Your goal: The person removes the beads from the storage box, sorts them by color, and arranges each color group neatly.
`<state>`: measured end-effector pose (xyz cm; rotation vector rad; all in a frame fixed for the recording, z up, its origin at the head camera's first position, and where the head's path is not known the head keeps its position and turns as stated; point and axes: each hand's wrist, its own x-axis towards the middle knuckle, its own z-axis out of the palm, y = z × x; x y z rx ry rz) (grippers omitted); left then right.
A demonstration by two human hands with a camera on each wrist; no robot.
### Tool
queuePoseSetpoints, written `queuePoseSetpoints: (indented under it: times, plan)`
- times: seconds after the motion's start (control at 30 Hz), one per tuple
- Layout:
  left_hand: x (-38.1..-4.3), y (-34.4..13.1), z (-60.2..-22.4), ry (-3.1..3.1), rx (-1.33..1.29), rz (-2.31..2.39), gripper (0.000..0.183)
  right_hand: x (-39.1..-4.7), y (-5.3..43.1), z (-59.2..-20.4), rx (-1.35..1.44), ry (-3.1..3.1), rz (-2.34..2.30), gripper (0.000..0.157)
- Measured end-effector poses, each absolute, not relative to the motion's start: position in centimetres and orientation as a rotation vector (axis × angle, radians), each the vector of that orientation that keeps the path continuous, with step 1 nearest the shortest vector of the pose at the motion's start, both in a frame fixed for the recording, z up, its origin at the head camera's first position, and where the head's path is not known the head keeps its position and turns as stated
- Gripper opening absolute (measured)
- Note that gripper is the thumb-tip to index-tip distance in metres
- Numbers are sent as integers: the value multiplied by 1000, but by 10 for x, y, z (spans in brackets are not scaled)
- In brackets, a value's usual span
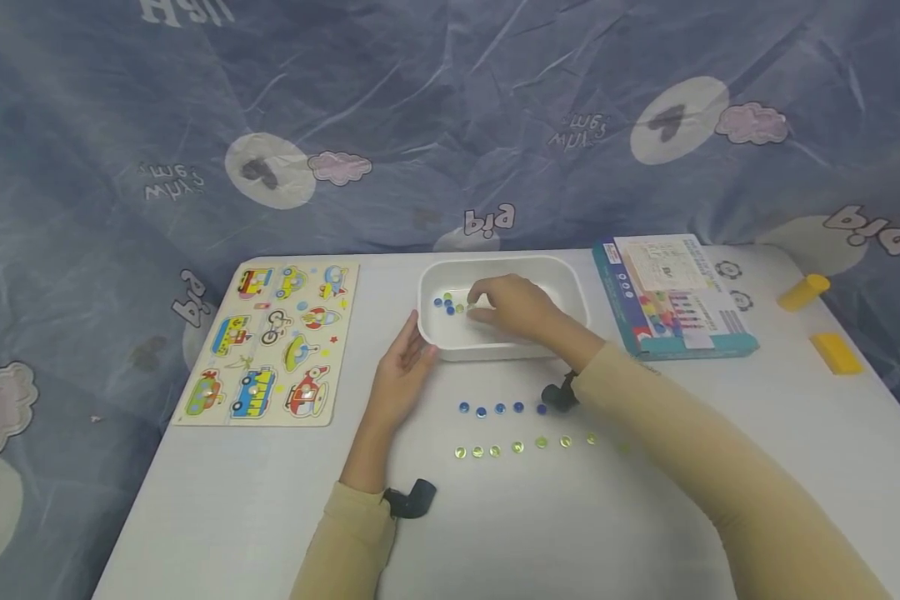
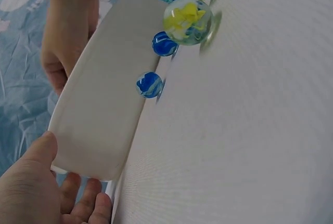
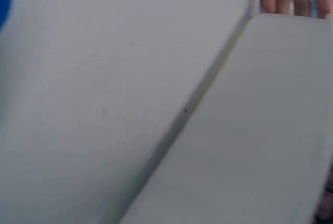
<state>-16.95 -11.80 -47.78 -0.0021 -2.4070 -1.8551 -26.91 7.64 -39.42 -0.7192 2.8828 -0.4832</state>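
A white plastic tray (image 1: 487, 353) stands on the table, with several blue marbles (image 1: 438, 302) and yellow-green marbles (image 1: 460, 308) in its left part. My left hand (image 1: 402, 379) holds the tray's near left corner; in the left wrist view its thumb (image 2: 44, 148) lies at the rim and its fingers are at the end wall. Inside the tray, my right hand (image 1: 521, 307) is lowered, thumb and forefinger pinching a pale marble. The tray wall hides these fingertips in both wrist views. In front of the tray lie a row of blue marbles (image 1: 500, 408) and a row of yellow-green marbles (image 1: 518, 447).
To the left lies a wooden picture puzzle board (image 1: 270, 346) with vehicles. A flat toy box (image 1: 675, 292) lies right of the tray. Near the table's right edge are a yellow cylinder (image 1: 803, 292) and a yellow block (image 1: 836, 353). Patterned blue cloth (image 1: 420, 125) hangs behind the table.
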Motion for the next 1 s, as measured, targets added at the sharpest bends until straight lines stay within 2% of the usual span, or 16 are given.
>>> queuePoseSetpoints:
  times: [0.2, 0.57, 1.0]
  plan:
    - [-165, -117, -467, -2399, 43, -1891, 62, -247, 98, -375, -723, 2913, -631, 27]
    - [-172, -121, -483, -2356, -23, -1897, 62, -202, 141, -359, -637, 2918, -876, 27]
    - [-172, -120, -485, -2352, -44, -1915, 60, -147, 166, -373, -560, 2827, -848, 29]
